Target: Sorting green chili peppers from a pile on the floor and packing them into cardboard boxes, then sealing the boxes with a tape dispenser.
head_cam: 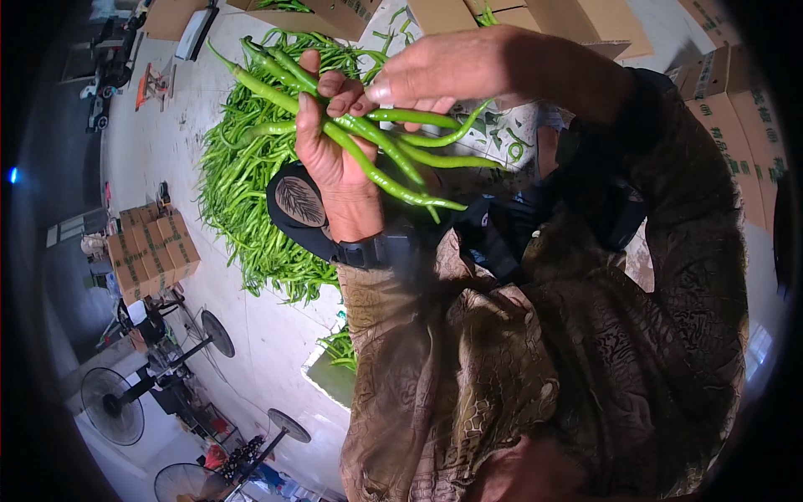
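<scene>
Several long green chili peppers [370, 166] lie across the palm of my left hand [335, 150], its thumb and fingers curled around them. My right hand [433, 72] reaches in from the right, its fingertips close to those of the left hand and just above the peppers. Whether its fingers grip any of the stems or pods cannot be told, since the back of the hand hides them. Below and to the left, a large heap of green chili peppers [251, 194] spreads over the floor beside my knee.
Open cardboard boxes [326, 19] stand beyond the heap, and more cardboard [734, 132] is at the right. Loose leaves and a curled pepper [515, 151] lie on the floor. Stacked cartons [150, 251] and pedestal fans [113, 405] stand to the left. A pale container [332, 376] with peppers is beside my left sleeve.
</scene>
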Motion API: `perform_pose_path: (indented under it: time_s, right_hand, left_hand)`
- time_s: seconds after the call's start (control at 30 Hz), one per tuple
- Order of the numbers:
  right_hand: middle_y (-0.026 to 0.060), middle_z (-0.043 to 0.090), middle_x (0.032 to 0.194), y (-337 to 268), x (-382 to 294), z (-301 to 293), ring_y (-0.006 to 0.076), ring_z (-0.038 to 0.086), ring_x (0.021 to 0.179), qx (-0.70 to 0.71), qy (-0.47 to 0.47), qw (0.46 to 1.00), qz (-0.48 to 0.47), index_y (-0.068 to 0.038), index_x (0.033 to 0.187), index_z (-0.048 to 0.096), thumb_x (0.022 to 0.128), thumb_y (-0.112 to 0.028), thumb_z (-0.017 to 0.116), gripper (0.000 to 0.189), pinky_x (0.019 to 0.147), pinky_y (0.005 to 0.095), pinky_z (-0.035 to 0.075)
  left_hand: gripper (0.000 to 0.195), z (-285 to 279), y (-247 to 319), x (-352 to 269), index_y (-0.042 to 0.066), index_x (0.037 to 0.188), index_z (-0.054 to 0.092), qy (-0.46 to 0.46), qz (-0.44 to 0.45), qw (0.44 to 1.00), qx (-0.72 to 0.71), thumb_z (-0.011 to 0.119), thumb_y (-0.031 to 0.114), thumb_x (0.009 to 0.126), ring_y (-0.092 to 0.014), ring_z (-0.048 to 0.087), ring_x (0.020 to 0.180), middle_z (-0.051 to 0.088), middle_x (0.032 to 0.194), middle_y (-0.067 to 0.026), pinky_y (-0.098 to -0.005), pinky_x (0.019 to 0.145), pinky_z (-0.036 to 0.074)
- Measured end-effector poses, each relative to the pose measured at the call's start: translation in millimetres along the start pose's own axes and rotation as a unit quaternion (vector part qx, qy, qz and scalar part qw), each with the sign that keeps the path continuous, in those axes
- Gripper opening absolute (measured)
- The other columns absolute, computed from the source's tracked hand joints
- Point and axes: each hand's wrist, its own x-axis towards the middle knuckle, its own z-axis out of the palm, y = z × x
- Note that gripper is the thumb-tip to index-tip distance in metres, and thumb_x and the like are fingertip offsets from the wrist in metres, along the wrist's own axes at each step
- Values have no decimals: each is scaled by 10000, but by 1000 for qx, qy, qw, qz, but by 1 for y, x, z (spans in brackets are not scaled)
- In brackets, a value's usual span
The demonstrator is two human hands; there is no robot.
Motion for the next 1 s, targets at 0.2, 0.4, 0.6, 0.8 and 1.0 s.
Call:
perform_pose_path:
  time_s: [0.2,0.4,0.6,0.8,1.0]
  right_hand:
    - [166,656,1043,2,-4,-11,163,625,901,118,49,991,-50,38,1076,637,909,-480,565,549,805,270,503]
    - [199,571,1116,10,10,27,252,547,1080,-46,131,985,-104,109,1298,361,711,-460,794,925,928,301,438]
    - [150,619,1036,24,-1,24,216,621,897,264,62,961,-51,52,1138,522,831,-271,720,487,799,325,477]
    - [204,640,1042,39,2,8,274,659,967,411,-2,909,-70,68,1163,514,897,-154,613,360,807,366,544]
    - [264,561,1227,52,7,7,269,633,1015,429,-59,896,-98,56,1318,399,950,-124,507,424,852,356,540]
  left_hand:
    - [457,-1,-4,3,40,1335,445,5,-1,1000,0,605,135,917,-96,498,744,525,933,-40,-280,714,448]
    - [402,22,-11,11,4,1235,494,165,5,969,186,656,104,881,-161,588,829,579,971,-71,-316,794,526]
    - [412,33,-17,18,-10,1189,466,134,-26,958,253,685,71,849,-184,568,972,578,1058,-109,-323,864,474]
    - [178,34,-6,17,-43,990,582,181,-23,889,419,661,44,856,-153,599,671,623,811,-59,-253,648,491]
    - [148,29,-3,15,-19,958,608,182,5,862,472,667,71,856,-126,578,651,618,792,-42,-225,598,448]
